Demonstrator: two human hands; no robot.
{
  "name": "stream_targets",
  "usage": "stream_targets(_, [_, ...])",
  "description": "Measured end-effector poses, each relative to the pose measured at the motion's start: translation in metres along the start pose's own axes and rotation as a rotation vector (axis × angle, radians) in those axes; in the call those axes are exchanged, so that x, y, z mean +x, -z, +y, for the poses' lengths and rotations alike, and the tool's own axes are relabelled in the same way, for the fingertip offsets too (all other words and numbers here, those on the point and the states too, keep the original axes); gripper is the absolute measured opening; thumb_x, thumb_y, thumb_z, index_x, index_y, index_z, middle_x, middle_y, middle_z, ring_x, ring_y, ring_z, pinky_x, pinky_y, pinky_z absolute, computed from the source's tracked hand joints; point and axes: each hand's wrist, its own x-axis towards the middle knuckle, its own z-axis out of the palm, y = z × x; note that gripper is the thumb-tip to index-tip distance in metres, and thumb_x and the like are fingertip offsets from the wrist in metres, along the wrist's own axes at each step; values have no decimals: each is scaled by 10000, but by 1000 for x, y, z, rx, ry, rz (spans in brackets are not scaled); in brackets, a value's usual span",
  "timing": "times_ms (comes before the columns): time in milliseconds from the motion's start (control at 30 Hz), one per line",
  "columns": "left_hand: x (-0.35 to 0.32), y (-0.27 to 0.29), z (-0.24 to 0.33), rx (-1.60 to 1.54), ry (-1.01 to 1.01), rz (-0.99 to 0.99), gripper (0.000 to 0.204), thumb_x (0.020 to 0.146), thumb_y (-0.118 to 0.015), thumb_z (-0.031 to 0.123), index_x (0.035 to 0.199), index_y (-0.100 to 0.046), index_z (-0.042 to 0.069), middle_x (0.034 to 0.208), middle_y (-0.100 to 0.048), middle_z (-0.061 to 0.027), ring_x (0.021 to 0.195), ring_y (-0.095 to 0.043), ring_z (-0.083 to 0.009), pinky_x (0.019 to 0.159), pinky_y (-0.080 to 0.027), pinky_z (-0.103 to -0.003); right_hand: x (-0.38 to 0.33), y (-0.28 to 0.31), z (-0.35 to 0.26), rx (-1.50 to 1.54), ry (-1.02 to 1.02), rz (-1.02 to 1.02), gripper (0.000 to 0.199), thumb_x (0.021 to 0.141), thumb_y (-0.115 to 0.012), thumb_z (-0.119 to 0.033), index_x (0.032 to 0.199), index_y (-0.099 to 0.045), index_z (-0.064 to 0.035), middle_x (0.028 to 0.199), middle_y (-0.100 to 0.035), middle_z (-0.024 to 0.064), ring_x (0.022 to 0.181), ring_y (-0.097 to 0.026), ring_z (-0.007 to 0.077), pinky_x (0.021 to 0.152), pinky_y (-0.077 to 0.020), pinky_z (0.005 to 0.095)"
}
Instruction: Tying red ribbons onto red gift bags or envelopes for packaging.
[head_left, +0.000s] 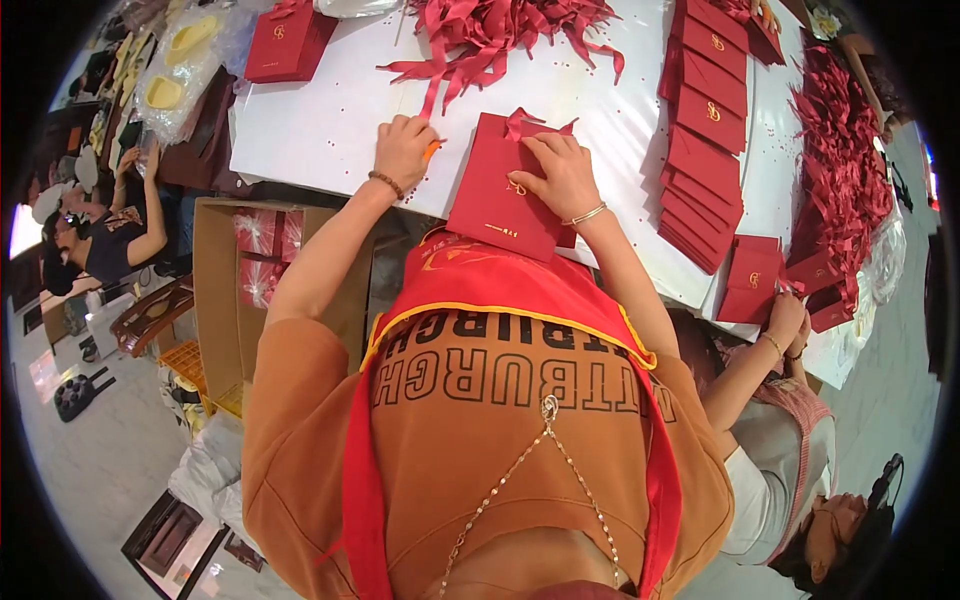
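Note:
A red paper gift bag [490, 205] with gold print leans at the table's front edge, against my body. My right hand [562, 175] is at its right side, the thumb on the front face and the fingers by the top edge. A red ribbon bow [522, 124] shows at the bag's top. To the left, my left hand [403, 150] is closed just above the table. A small orange object [431, 149] sticks out of it, its kind mostly hidden by the fingers. One red ribbon strand [431, 98] runs from these fingers up to the ribbon pile [500, 35].
Overlapping red bags [705, 150] form a row on the white table [320, 130]. Another bag [290, 45] stands far left. At right, a co-worker's hands [787, 320] work on a bag beside a ribbon heap [840, 170]. An open carton [222, 300] with red packs stands left of me.

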Motion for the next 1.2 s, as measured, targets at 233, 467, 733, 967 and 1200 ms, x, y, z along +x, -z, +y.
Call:
stream_targets(233, [1,79,26,-588,86,-214,115,709,-619,78,817,-587,54,922,-601,-54,878,-531,-205,743,-404,-314,15,13,-3,-25,-10,-140,485,649,-686,-354,1032,-574,-78,1025,-551,64,920,-498,245,762,-382,364])
stream_targets(467, [26,68,78,-994,355,-300,96,774,-576,33,857,-587,-13,738,-596,-44,651,-551,-95,608,-452,-238,28,22,-12,268,-254,-289,432,637,-694,-342,996,-609,-117,869,-606,97,825,-567,253,704,-430,355])
stream_targets(733, [37,54,86,-715,241,-169,126,749,-532,80,840,-595,19,791,-621,-150,737,-599,-295,651,-463,-356,29,17,-1,438,-412,-448,472,676,-651,-341,1094,-582,-131,937,-628,101,855,-594,241,757,-443,331])
stream_targets(967, [37,51,87,-679,225,-209,120,737,-526,74,821,-593,19,787,-619,-155,739,-595,-305,650,-461,-369,28,15,2,502,-393,-438,462,689,-643,-320,1100,-575,-119,984,-614,123,907,-583,256,797,-432,336])
stream_targets(1200, [42,51,93,-608,164,-214,117,733,-560,59,831,-605,12,730,-624,-127,661,-604,-224,604,-457,-301,25,13,3,556,-339,-405,409,713,-630,-260,1083,-578,-95,973,-613,136,900,-581,277,789,-432,349])
